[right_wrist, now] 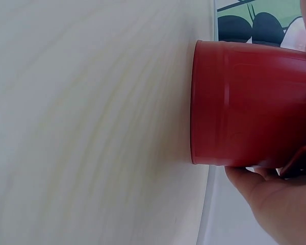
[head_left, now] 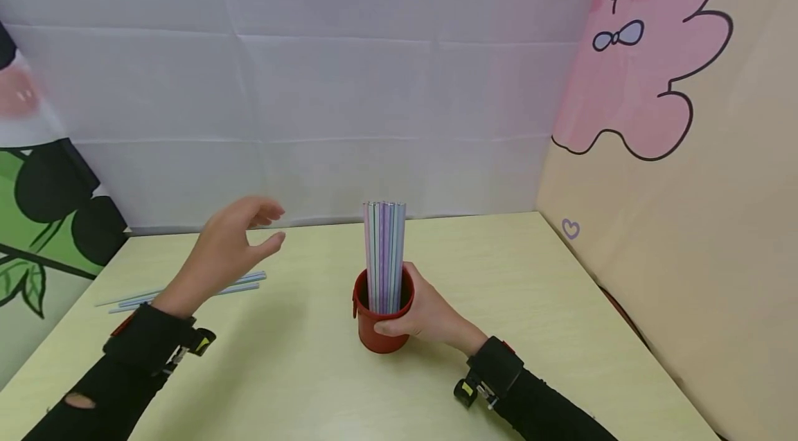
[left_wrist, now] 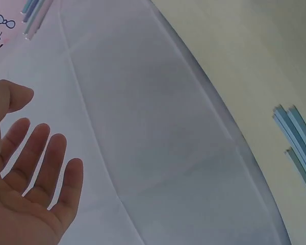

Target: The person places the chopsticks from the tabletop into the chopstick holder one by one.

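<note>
My right hand (head_left: pixel 436 313) grips the red pail (head_left: pixel 380 343) on the table, thumb across its front and fingers round the far side. A bundle of thin pastel sticks (head_left: pixel 384 254) that look like pencils stands upright in it, well above the rim. In the right wrist view, the pail (right_wrist: pixel 255 102) appears sideways, with part of my hand (right_wrist: pixel 275 196) along it. My left hand (head_left: pixel 227 244) is raised over the table's left side, thumb apart from relaxed fingers, holding nothing. Below it lie several loose bluish sticks (head_left: pixel 246 286), partly hidden by my forearm.
The pale wooden table (head_left: pixel 299 372) ends at a creased white sheet (head_left: pixel 337 95) at the back. A beige wall panel (head_left: pixel 698 240) with a pink cartoon bear (head_left: pixel 642 81) borders the right. A green and black printed panel (head_left: pixel 56 199) stands at the left.
</note>
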`<state>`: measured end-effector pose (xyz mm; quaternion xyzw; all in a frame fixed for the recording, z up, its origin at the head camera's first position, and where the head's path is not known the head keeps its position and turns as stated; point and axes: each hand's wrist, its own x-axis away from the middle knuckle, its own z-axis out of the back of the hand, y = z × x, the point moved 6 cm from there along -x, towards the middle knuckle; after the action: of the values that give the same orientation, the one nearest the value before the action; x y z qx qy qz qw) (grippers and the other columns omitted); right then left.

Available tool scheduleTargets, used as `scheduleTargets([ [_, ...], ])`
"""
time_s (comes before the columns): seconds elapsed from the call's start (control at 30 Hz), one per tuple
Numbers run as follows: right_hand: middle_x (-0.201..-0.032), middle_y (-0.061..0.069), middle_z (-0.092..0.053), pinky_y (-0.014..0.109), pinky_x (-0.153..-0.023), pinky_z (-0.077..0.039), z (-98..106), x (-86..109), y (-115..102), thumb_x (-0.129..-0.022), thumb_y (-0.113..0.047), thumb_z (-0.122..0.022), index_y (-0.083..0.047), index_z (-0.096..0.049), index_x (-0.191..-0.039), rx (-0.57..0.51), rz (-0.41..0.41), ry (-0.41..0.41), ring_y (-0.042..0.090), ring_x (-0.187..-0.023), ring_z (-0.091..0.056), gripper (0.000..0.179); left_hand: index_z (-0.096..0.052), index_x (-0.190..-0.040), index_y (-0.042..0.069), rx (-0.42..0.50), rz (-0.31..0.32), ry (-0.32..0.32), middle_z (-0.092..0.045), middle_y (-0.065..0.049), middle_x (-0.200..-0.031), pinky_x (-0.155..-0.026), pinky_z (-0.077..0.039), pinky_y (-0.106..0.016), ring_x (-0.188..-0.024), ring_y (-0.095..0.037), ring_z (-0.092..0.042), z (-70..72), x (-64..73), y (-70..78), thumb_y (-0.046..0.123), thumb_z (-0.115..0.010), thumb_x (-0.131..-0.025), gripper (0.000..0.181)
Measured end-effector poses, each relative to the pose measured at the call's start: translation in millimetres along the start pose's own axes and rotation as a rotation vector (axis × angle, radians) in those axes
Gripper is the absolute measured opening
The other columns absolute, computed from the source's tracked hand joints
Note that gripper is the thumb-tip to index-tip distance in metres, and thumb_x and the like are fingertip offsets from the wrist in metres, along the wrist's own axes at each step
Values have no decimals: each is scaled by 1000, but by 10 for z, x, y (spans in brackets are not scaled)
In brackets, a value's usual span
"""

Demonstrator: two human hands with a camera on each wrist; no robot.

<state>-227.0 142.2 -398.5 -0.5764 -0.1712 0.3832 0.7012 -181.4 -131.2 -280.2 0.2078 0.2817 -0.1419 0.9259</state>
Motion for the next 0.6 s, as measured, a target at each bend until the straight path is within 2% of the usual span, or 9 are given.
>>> scheduleTargets([
  [0.3, -135, 4, -46, 41, -93, -46, 23, 83, -18, -74, -14, -82, -14, -28, -140, 13, 4, -13, 21, -119, -47, 86, -57, -116, 18, -167, -13, -62, -54, 3, -110, -66, -48, -39, -93, -17, -56, -82, 356, -349, 16, -78, -76, 45],
  [0.5, -135, 4, -46, 41, -94, -46, 55, 167, -17, -74, -14, -83, -14, -27, -140, 10, -4, -21, 21, -119, -47, 87, -58, -114, 16, -261, -12, -145, -57, 0, -105, -64, -47, -40, -88, -21, -54, -174, 607, -521, 17, -81, -71, 49],
  [0.6, -135, 3, -46, 40, -93, -46, 67, 207, -11, -74, -14, -83, -15, -27, -141, 7, -8, -27, 21, -120, -47, 87, -59, -113, 16, -284, 9, -204, -58, -4, -104, -63, -47, -43, -85, -25, -54, -221, 740, -588, 19, -82, -70, 49],
])
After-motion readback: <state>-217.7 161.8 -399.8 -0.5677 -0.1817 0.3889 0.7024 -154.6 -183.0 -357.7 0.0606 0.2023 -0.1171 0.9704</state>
